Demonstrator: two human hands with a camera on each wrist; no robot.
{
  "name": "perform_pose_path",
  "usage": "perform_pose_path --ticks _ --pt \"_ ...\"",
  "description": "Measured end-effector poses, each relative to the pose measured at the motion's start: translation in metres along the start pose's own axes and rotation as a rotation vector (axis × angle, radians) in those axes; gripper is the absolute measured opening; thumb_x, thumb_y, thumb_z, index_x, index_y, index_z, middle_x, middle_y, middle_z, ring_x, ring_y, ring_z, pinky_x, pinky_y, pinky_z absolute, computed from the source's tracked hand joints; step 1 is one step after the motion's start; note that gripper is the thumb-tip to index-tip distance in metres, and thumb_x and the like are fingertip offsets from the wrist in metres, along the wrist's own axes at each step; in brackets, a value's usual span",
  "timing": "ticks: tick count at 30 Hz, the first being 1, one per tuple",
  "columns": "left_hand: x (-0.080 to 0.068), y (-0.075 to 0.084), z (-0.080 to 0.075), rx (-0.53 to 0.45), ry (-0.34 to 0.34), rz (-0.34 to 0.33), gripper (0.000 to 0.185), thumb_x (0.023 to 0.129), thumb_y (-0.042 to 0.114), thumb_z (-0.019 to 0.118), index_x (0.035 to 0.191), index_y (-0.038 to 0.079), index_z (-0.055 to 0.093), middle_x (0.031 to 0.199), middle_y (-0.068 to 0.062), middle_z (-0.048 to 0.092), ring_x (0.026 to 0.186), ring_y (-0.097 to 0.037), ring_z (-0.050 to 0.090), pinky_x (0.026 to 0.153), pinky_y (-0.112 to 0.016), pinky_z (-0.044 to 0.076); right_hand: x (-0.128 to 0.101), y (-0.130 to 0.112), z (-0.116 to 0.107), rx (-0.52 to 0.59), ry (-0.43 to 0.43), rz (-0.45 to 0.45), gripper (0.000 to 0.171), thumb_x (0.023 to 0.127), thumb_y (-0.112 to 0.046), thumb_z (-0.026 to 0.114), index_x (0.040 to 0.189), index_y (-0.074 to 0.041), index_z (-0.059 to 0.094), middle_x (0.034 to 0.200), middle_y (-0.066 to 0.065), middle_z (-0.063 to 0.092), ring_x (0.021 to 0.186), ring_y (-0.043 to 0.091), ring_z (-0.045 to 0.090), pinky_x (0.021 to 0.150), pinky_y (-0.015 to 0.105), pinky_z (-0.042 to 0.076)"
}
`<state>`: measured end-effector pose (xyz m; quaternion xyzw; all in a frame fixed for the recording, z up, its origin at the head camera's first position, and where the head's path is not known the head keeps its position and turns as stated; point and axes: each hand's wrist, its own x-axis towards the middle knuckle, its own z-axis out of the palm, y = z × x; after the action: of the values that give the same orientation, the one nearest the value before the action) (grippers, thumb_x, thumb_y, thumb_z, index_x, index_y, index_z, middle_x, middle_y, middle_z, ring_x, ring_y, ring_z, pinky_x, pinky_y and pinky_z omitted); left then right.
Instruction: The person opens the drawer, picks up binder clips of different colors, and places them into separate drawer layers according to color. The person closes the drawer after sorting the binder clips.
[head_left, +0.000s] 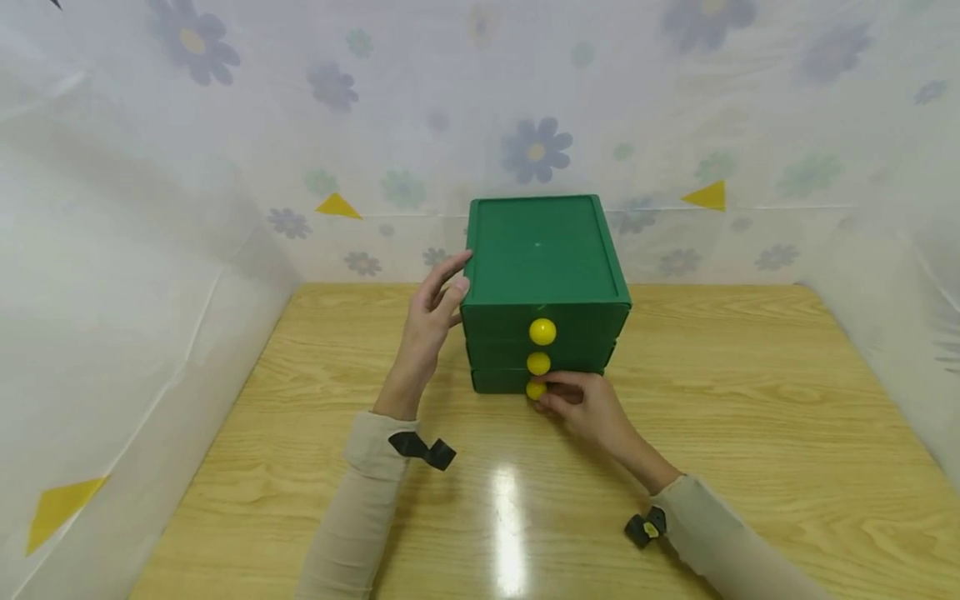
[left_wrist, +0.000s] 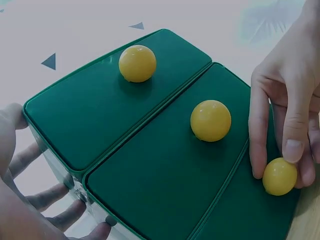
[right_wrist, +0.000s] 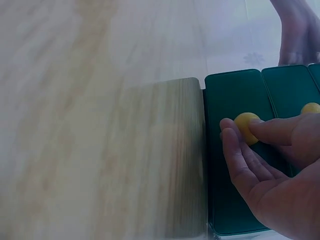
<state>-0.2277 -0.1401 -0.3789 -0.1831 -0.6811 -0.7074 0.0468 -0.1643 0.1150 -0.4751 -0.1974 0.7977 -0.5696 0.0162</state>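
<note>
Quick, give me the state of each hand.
Left hand: open, straight fingers resting against the side of the green drawer box.
Right hand: pinching the bottom yellow knob.

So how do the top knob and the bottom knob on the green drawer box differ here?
The top knob stands free, with nothing touching it; the bottom knob is pinched by the right hand. The top knob shows whole in the head view, while fingers partly cover the bottom knob. Both are round, yellow and sit on closed drawer fronts of the green drawer box, which the left hand touches at its side.
</note>
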Motion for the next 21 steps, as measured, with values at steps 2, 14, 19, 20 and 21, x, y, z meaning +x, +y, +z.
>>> perform_pose_path --ticks 2,14,19,20,21 --pt "-0.001 0.001 0.0 -0.001 0.001 -0.001 0.045 0.107 0.032 0.054 0.151 0.025 0.053 0.155 0.007 0.044 0.138 -0.021 0.047 0.103 -0.063 0.043 0.001 0.0 0.0 0.021 -0.008 0.006 0.024 0.093 0.005 0.071 0.117 0.004 0.074 0.112 0.022 0.073 0.093 0.03 0.075 0.077 0.032 0.06" --pt "-0.003 0.001 -0.001 0.003 -0.008 -0.018 0.045 0.107 0.034 0.054 0.152 0.028 0.052 0.156 0.009 0.044 0.139 -0.019 0.046 0.103 -0.061 0.044 -0.006 -0.003 -0.001 0.005 -0.043 0.059 0.028 0.095 0.002 0.069 0.124 0.004 0.071 0.117 0.02 0.072 0.097 0.028 0.075 0.079 0.031 0.06" --pt "-0.009 0.002 -0.007 0.029 -0.021 -0.05 0.045 0.107 0.035 0.053 0.152 0.031 0.051 0.156 0.01 0.043 0.142 -0.019 0.044 0.104 -0.062 0.043 -0.016 -0.006 -0.009 -0.025 -0.097 0.018 0.035 0.097 -0.001 0.069 0.131 0.001 0.066 0.121 0.019 0.071 0.1 0.027 0.073 0.081 0.028 0.059" --pt "-0.01 0.003 -0.009 0.033 -0.027 -0.052 0.046 0.107 0.035 0.053 0.153 0.031 0.051 0.157 0.01 0.043 0.142 -0.018 0.044 0.104 -0.062 0.043 -0.019 -0.007 -0.012 -0.027 -0.101 0.002 0.035 0.097 -0.001 0.069 0.132 0.002 0.066 0.121 0.02 0.071 0.101 0.028 0.073 0.082 0.029 0.059" --pt "-0.011 0.003 -0.01 0.035 -0.037 -0.049 0.046 0.108 0.035 0.053 0.153 0.03 0.05 0.157 0.009 0.042 0.142 -0.019 0.043 0.104 -0.062 0.043 -0.021 -0.008 -0.017 -0.031 -0.103 -0.013 0.035 0.098 -0.002 0.068 0.133 0.002 0.065 0.121 0.02 0.071 0.101 0.029 0.073 0.082 0.029 0.059"
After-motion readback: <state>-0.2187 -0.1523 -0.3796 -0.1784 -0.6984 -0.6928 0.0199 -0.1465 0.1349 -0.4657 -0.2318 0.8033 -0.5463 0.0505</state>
